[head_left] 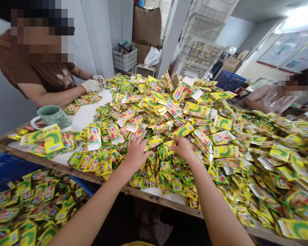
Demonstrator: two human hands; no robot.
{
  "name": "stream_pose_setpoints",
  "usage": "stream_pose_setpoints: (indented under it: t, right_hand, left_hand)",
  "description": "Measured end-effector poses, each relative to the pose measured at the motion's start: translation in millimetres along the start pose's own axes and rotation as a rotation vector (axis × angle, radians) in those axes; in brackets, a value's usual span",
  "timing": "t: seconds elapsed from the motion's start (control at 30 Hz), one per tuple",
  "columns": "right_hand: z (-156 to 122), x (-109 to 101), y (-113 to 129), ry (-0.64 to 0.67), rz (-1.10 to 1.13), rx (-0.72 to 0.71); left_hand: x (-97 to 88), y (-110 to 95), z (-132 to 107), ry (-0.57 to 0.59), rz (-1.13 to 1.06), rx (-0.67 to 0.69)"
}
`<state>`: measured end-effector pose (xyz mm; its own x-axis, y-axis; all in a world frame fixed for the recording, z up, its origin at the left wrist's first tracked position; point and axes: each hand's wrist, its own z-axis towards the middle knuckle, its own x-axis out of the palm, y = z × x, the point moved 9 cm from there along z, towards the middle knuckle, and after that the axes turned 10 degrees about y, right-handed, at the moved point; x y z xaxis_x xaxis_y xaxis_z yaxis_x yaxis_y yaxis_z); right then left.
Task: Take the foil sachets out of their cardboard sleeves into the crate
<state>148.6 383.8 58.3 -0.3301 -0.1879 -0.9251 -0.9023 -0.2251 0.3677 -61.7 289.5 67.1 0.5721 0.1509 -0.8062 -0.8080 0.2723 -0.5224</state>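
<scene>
My left hand (136, 152) is closed on a small yellow carton (153, 142), holding it by its left end over the pile. A little to the right, my right hand (183, 147) has its thumb and fingers closed on a small yellow-green packet (169, 144). Small green and yellow sachets (165, 167) lie heaped below and between my hands. Behind them rises a large pile of printed cartons (156, 102), some with their white end flaps standing out.
Across the left corner a co-worker in white gloves (92, 84) handles packets. A green mug (52, 116) stands near stacked cartons (53, 138) on the wood-edged table (154, 196). A blue crate (7, 167) full of cartons sits below left. Another person (269, 95) sits far right.
</scene>
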Motion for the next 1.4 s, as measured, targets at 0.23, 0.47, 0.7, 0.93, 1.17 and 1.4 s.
stream_pose_setpoints:
  t: [0.23,0.47,0.7,0.93,1.17,1.4]
  right_hand:
    - [-19,6,12,-0.010,-0.024,-0.121]
    - [-21,2,51,0.141,-0.280,-0.310]
    - [-49,-25,47,0.036,0.055,-0.319]
    - [-168,59,47,-0.053,1.294,-0.004]
    - [-237,91,2,-0.212,1.284,0.168]
    - [-258,68,-22,-0.229,1.244,0.132]
  left_hand:
    - [8.0,14,14,0.147,-0.168,0.048]
    - [-53.3,17,-16,0.057,-0.582,-0.145]
    - [-17.6,3,-95,0.364,-1.194,-0.426]
    - [71.0,-60,-143,0.572,-1.355,-0.566]
    - [101.3,-99,-169,0.667,-1.293,-0.639]
    - [125.2,-139,-175,0.740,-1.385,-0.652]
